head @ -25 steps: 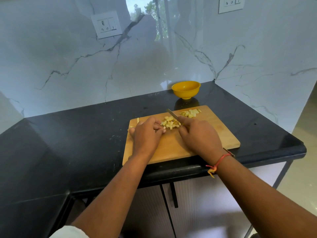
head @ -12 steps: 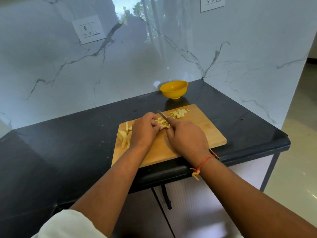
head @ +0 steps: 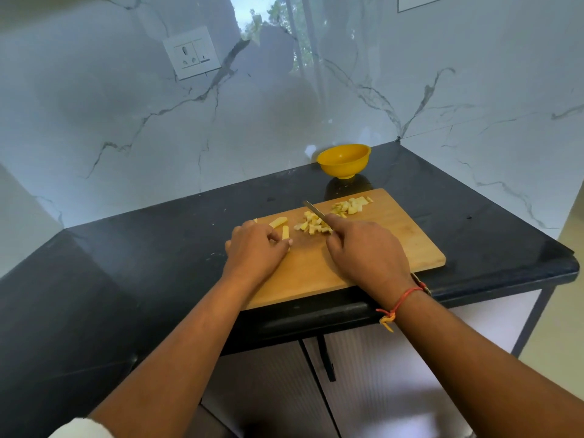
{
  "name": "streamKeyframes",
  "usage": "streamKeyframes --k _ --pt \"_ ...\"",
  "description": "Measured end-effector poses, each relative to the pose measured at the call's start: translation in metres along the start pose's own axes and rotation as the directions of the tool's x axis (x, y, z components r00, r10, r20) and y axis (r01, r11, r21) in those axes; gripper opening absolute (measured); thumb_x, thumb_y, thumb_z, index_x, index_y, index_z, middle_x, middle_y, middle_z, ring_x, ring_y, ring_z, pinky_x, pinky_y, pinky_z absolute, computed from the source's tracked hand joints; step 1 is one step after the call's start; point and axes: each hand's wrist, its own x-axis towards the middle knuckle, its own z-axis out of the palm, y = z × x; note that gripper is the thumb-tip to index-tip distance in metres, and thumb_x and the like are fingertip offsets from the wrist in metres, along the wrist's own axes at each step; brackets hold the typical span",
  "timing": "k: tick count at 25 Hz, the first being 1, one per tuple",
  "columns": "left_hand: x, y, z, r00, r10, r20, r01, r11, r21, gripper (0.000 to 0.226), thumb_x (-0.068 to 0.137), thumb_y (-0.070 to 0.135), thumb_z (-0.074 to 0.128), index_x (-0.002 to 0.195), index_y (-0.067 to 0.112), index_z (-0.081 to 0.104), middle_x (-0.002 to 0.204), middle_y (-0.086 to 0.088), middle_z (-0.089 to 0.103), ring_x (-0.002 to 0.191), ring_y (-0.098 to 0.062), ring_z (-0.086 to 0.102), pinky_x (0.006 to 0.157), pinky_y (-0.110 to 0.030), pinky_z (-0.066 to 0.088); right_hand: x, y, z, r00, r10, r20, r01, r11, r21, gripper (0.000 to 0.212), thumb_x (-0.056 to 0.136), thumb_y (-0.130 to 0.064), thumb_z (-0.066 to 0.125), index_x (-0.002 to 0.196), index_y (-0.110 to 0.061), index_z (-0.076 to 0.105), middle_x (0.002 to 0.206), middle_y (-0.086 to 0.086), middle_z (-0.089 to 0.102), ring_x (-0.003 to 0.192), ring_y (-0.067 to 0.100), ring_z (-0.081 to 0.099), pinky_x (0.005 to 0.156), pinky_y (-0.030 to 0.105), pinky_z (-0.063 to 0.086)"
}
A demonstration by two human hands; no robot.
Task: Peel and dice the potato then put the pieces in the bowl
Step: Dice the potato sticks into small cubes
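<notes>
A wooden cutting board (head: 395,241) lies on the black counter. My right hand (head: 366,251) grips a knife (head: 314,210) whose blade points away over a pile of diced potato (head: 313,225). A second pile of potato pieces (head: 350,206) sits at the board's far edge. My left hand (head: 256,248) rests on the board's left end with fingers curled over potato sticks (head: 285,231); another stick (head: 278,222) lies just beyond. The yellow bowl (head: 343,159) stands behind the board near the wall, and I see nothing inside it.
The black counter (head: 151,254) runs left and ends in an edge at the right (head: 568,263). Marble walls rise behind it, with a socket plate (head: 191,52) on the wall. Cabinet doors (head: 363,374) are below.
My left hand has moved left, away from the diced pile, onto the potato sticks at the board's left end. The knife hand stays by the pile. The camera view has shifted.
</notes>
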Motion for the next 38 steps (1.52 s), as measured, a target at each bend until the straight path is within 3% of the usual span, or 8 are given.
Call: streamKeyframes --k 5,8,13,22,26,28,35,38 --pt "-0.003 0.01 0.003 0.999 0.009 -0.036 -0.009 1.0 0.005 0.026 0.085 0.053 0.07 0.084 0.027 0.074 0.105 0.007 0.058 0.121 -0.022 0.048 0.091 -0.039 0.04 -0.002 0.0 -0.002 1.0 -0.022 -0.011 0.022 1.0 -0.001 0.045 0.101 -0.038 0.04 0.144 -0.041 0.048 0.079 -0.007 0.061 0.069 0.012 0.057 0.054 0.031 0.05" --pt "-0.008 0.011 0.003 0.994 -0.007 -0.111 0.007 1.0 -0.003 0.014 0.088 0.041 0.069 0.087 0.028 0.075 0.109 0.005 0.059 0.115 -0.021 0.049 0.091 -0.039 0.039 -0.002 0.0 -0.002 1.0 -0.028 -0.012 0.028 1.0 0.009 0.044 0.101 -0.038 0.042 0.144 -0.041 0.05 0.076 -0.011 0.055 0.068 0.01 0.055 0.052 0.029 0.046" --pt "-0.021 0.011 0.002 0.98 -0.017 -0.196 0.005 0.998 -0.061 0.02 0.092 0.041 0.063 0.103 0.029 0.074 0.119 0.004 0.06 0.113 -0.019 0.047 0.097 -0.043 0.037 -0.003 -0.001 -0.002 1.0 -0.025 -0.008 0.025 1.0 0.014 0.045 0.101 -0.04 0.041 0.145 -0.042 0.049 0.078 -0.009 0.061 0.068 0.009 0.057 0.056 0.031 0.053" --pt "-0.025 0.011 0.003 0.995 0.072 -0.066 -0.072 0.997 0.004 0.027 0.094 0.048 0.06 0.118 0.036 0.069 0.127 0.007 0.053 0.124 -0.019 0.038 0.1 -0.043 0.033 -0.004 -0.008 -0.015 0.998 0.013 0.068 -0.013 1.0 0.003 0.043 0.102 -0.038 0.043 0.144 -0.041 0.051 0.081 -0.006 0.062 0.067 0.009 0.057 0.054 0.028 0.051" --pt "-0.018 0.016 0.006 0.99 0.109 -0.084 -0.108 0.994 0.02 0.024 0.093 0.048 0.062 0.112 0.038 0.071 0.125 0.009 0.06 0.125 -0.02 0.04 0.098 -0.044 0.032 -0.014 -0.019 -0.021 0.986 0.004 0.167 0.005 0.999 -0.052 0.046 0.101 -0.039 0.041 0.147 -0.042 0.045 0.1 0.001 0.068 0.083 0.017 0.064 0.064 0.034 0.055" --pt "-0.017 0.019 0.008 0.988 0.111 -0.104 -0.112 0.994 -0.006 0.017 0.094 0.042 0.063 0.106 0.037 0.073 0.118 0.012 0.066 0.124 -0.02 0.044 0.097 -0.044 0.031 -0.017 -0.023 -0.021 0.983 -0.006 0.183 0.021 0.996 -0.083 0.048 0.102 -0.037 0.04 0.149 -0.044 0.041 0.106 0.002 0.068 0.087 0.019 0.063 0.063 0.032 0.05" --pt "-0.016 0.016 0.015 0.981 0.122 -0.149 -0.142 0.981 -0.134 0.011 0.095 0.033 0.064 0.096 0.033 0.076 0.099 0.015 0.072 0.104 -0.011 0.059 0.098 -0.04 0.028 -0.015 -0.027 -0.019 0.966 0.016 0.257 0.033 0.982 -0.185 0.048 0.102 -0.034 0.04 0.149 -0.047 0.04 0.111 0.001 0.063 0.09 0.019 0.062 0.07 0.034 0.055" --pt "-0.014 0.014 0.02 0.981 0.124 -0.151 -0.153 0.968 -0.198 0.009 0.093 0.031 0.068 0.093 0.032 0.077 0.095 0.013 0.073 0.099 -0.01 0.062 0.102 -0.041 0.034 -0.012 -0.028 -0.016 0.964 0.025 0.264 0.02 0.986 -0.165 0.049 0.101 -0.033 0.04 0.148 -0.047 0.041 0.11 0.001 0.064 0.086 0.017 0.059 0.07 0.033 0.054"
